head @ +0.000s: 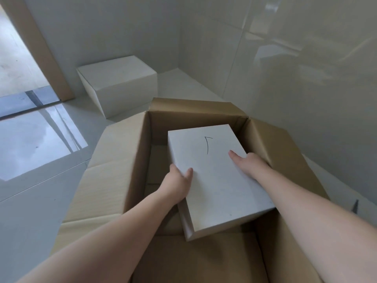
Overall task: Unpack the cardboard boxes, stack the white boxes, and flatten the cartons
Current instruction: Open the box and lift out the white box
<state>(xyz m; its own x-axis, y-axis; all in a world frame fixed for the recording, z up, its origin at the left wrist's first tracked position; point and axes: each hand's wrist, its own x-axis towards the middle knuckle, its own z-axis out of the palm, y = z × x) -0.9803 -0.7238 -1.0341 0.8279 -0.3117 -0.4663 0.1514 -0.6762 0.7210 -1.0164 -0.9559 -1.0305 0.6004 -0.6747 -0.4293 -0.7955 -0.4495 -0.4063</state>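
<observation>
The left hand (179, 178) and right hand (247, 162) clasp opposite sides of a white box (216, 180) inside the open carton (114, 160), thumbs flat on top. Lift straight, level, clearing the carton's walls. Open floor (40, 201) lies toward ten o'clock, beside another white box (118, 82).

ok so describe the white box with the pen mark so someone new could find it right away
Start at the big open brown cardboard carton in the foreground. Inside it sits a flat white rectangular box, gripped by the left hand and right hand. Unlike the plain white box by the wall, its top bears a thin black curved mark.
</observation>
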